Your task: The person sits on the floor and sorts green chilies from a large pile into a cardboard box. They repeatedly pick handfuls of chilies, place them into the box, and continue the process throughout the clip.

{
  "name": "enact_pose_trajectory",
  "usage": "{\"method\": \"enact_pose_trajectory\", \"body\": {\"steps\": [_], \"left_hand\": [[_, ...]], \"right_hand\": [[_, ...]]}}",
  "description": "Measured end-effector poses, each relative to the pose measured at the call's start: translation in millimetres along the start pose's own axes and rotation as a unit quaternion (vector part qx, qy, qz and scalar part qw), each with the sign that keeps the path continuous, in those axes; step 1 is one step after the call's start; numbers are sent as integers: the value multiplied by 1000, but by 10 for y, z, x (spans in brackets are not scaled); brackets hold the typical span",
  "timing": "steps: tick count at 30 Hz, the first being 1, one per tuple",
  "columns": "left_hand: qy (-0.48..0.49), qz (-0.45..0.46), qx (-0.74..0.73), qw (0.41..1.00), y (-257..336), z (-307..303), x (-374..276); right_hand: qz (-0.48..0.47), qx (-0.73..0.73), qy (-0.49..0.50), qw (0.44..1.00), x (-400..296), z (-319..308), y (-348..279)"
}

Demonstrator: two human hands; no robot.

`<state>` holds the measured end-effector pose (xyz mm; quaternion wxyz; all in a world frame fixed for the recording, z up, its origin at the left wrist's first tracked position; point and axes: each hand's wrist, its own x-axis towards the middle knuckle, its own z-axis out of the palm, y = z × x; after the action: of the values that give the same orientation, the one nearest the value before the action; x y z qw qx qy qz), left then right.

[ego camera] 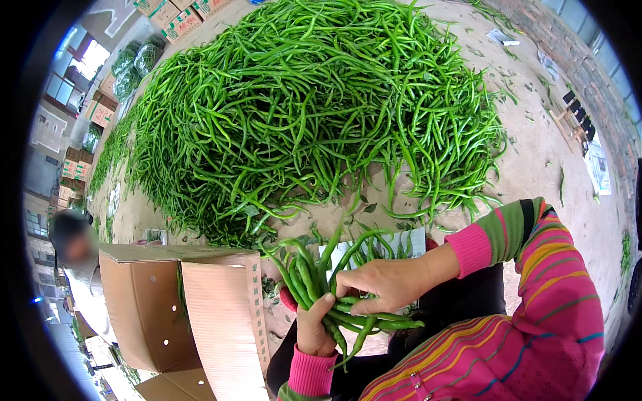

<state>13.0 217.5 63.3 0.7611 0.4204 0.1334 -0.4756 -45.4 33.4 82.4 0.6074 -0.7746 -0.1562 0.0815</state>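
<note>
My left hand [316, 323], low in the middle, is closed around a bunch of long green chili peppers [305, 275]. Over the same bunch lies my right hand [383, 283], its thumb and fingers pinched on peppers at the right side of the bunch. Some peppers point up and away from me, while others stick out to the right beneath my right hand. Beyond both hands rises a large heap of green chili peppers [311, 110] on the floor. More peppers rest on a printed sheet [418, 241] just behind my right hand.
An open cardboard box [225, 311] with punched holes stands left of my hands, a few peppers inside. Another person [83, 270] is at the far left. Stacked cartons [181, 25] and filled plastic bags [126, 82] stand at upper left. A small wooden stool [567, 128] is at the right.
</note>
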Motion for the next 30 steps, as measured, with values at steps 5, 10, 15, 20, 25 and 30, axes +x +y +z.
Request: {"method": "enact_pose_trajectory", "body": {"steps": [5, 10, 15, 20, 25, 30], "left_hand": [[28, 35, 111, 993, 134, -161, -49], [217, 234, 166, 933, 380, -66, -88], [295, 306, 250, 870, 671, -297, -318], [275, 311, 237, 878, 749, -251, -75], [318, 343, 204, 860, 861, -261, -152], [275, 328, 196, 882, 804, -218, -189]], "right_hand": [[-101, -11, -63, 993, 359, 5, 171], [-121, 66, 32, 990, 863, -123, 740], [64, -153, 279, 946, 2460, -485, 2480], [127, -397, 403, 815, 3022, -1062, 3894], [123, -329, 277, 894, 3134, -798, 3440], [10, -498, 144, 855, 1930, -637, 3339]]}}
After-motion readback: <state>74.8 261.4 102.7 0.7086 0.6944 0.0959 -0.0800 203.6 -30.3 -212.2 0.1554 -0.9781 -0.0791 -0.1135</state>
